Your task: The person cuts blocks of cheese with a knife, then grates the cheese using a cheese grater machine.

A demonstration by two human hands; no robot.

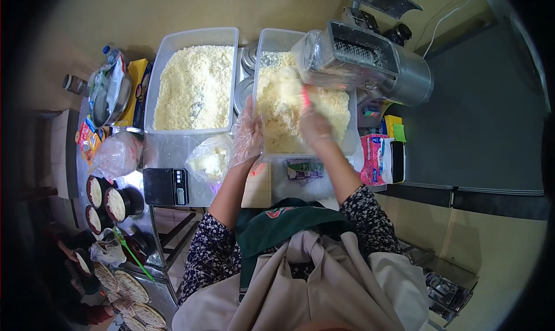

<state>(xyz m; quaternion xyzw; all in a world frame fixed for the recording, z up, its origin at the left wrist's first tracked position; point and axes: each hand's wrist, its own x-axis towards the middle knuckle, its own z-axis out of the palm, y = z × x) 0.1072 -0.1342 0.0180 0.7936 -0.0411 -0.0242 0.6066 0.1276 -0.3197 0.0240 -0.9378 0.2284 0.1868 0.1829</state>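
In the head view, a clear plastic tub (354,135) holds pale grated cheese (277,120) in front of me. My left hand (247,135), in a clear plastic glove, grips the near left side of this tub. My gloved right hand (315,128) is inside the tub, closed around the pink handle of a tool (306,96); its pale head is smeared by motion among the cheese, so I cannot tell its kind. Over the tub's far right part sits a grating machine (358,53) with plastic film around its outlet.
Left of my tub stands a second tub (149,94) of grated cheese. Nearer me are a bag of white cheese (211,159), a black scale (165,186) and a wooden block (257,187). Round pans (118,205) lie at left, where another person's hand (121,304) is near several pizzas (130,286).
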